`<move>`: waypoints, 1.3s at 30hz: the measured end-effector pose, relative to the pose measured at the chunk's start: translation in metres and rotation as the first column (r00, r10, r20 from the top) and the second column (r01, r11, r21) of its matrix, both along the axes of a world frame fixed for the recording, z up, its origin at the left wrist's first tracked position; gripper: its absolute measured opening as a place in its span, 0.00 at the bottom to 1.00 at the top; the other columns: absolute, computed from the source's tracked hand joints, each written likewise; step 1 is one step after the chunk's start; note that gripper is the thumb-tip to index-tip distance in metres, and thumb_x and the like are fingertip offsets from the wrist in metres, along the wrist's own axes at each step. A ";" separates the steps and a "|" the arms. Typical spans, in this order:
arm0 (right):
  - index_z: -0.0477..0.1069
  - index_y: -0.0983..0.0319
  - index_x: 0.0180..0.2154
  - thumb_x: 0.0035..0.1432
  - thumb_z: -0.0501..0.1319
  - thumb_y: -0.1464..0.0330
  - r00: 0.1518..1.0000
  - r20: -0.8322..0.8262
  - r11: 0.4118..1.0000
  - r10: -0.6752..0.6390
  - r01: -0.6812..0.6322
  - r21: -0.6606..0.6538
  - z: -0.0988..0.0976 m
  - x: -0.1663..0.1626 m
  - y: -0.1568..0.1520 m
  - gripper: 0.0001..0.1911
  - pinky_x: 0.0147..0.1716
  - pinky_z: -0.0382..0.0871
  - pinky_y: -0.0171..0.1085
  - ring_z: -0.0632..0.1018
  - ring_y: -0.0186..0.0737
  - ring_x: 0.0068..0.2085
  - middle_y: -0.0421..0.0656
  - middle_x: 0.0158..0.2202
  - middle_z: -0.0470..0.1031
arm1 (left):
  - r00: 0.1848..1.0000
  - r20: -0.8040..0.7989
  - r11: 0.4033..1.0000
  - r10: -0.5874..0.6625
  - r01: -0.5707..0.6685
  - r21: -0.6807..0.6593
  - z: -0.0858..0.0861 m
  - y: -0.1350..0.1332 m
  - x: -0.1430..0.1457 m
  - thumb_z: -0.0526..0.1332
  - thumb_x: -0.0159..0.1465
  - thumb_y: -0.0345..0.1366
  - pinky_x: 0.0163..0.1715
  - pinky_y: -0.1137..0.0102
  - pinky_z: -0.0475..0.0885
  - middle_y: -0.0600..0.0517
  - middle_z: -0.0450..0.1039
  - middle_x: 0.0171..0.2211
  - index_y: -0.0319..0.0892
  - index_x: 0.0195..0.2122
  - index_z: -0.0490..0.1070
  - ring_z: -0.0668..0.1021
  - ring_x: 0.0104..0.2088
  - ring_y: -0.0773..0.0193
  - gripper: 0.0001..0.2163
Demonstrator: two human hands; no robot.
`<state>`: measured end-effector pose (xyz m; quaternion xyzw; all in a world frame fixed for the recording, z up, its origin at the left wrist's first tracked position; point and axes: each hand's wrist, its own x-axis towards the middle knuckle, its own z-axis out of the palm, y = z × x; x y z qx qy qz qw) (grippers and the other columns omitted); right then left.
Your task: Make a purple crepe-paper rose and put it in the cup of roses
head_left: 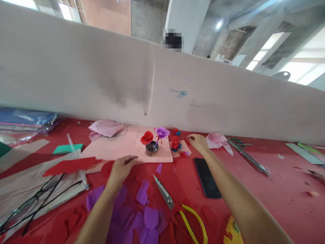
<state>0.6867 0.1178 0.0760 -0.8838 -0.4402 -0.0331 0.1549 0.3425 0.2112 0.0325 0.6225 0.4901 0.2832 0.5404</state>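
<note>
My left hand (123, 166) is at the front edge of a pale pink foam board (159, 157), its fingers drawn together; anything between them is too small to make out. On the board stands a small round dark container (151, 149) with a red paper rose (146, 137) and a purple paper rose (162, 132) rising from it. My right hand (198, 142) is right of the board with fingertips pinched; what they hold, if anything, cannot be made out. Close to it lie a red paper flower with blue leaves (175, 144) and a smaller red-and-purple piece (184, 154).
Scissors (167, 198) lie in front, among purple paper petals (151, 217). A phone (207, 178) is below my right forearm. Glasses (38, 196) rest on the left, wire stems (250, 157) on the right. A white partition (101, 74) stands behind the red table.
</note>
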 end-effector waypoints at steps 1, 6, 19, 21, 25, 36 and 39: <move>0.79 0.56 0.33 0.50 0.57 0.72 1.000 -0.016 1.000 -0.007 0.007 -0.005 -0.007 0.004 0.010 0.12 0.35 0.69 0.35 0.79 0.41 0.37 0.42 0.35 0.81 | 1.000 0.002 1.000 0.008 -0.008 -0.013 -0.001 0.000 0.000 0.62 0.51 0.41 0.46 0.65 0.69 0.49 0.80 0.38 0.42 0.33 0.78 0.78 0.43 0.56 0.12; 0.78 0.59 0.26 0.47 0.60 0.71 0.995 -0.064 0.997 -0.073 0.074 0.011 -0.039 0.012 0.046 0.07 0.32 0.69 0.36 0.79 0.41 0.31 0.44 0.27 0.79 | 1.000 0.004 1.000 -0.007 0.007 -0.026 -0.007 0.001 0.000 0.62 0.51 0.44 0.46 0.65 0.69 0.49 0.80 0.37 0.42 0.33 0.78 0.78 0.42 0.55 0.14; 0.71 0.64 0.32 0.57 0.55 0.62 0.999 0.030 0.832 0.044 -0.054 0.553 -0.006 -0.002 0.004 0.12 0.34 0.67 0.38 0.74 0.41 0.32 0.47 0.31 0.75 | 0.999 0.035 1.000 -0.020 0.021 -0.016 -0.017 0.006 -0.001 0.62 0.50 0.45 0.44 0.65 0.69 0.49 0.80 0.36 0.42 0.33 0.78 0.78 0.40 0.55 0.14; 0.70 0.63 0.31 0.57 0.56 0.61 0.996 0.043 0.800 0.080 -0.090 0.593 0.003 -0.013 -0.009 0.12 0.34 0.68 0.38 0.75 0.41 0.31 0.46 0.30 0.75 | 0.999 0.048 1.000 -0.022 0.023 -0.020 -0.018 0.006 -0.001 0.62 0.51 0.45 0.45 0.65 0.69 0.49 0.80 0.37 0.42 0.33 0.78 0.78 0.41 0.55 0.14; 0.74 0.63 0.35 0.57 0.59 0.60 0.973 -0.015 0.721 0.231 -0.161 0.674 0.014 -0.057 -0.027 0.13 0.38 0.71 0.40 0.78 0.43 0.34 0.47 0.33 0.78 | 0.999 0.038 0.999 -0.034 0.034 0.010 -0.018 0.004 -0.002 0.61 0.52 0.43 0.45 0.65 0.69 0.48 0.79 0.39 0.41 0.35 0.78 0.78 0.42 0.56 0.14; 0.72 0.62 0.25 0.54 0.62 0.63 0.884 -0.205 0.780 0.421 -0.238 0.579 -0.014 -0.168 -0.003 0.10 0.22 0.66 0.33 0.73 0.36 0.20 0.38 0.17 0.72 | 0.998 0.053 1.000 -0.018 0.018 -0.008 -0.017 0.002 0.001 0.60 0.54 0.41 0.39 0.67 0.69 0.47 0.80 0.36 0.38 0.35 0.78 0.79 0.36 0.58 0.14; 0.71 0.63 0.25 0.55 0.61 0.63 0.877 -0.255 0.806 0.408 -0.215 0.551 -0.025 -0.166 0.009 0.11 0.22 0.65 0.34 0.72 0.36 0.19 0.39 0.17 0.71 | 1.000 0.015 1.000 -0.021 0.021 0.015 -0.018 0.003 0.001 0.60 0.55 0.40 0.39 0.67 0.69 0.47 0.80 0.36 0.39 0.35 0.78 0.79 0.37 0.58 0.13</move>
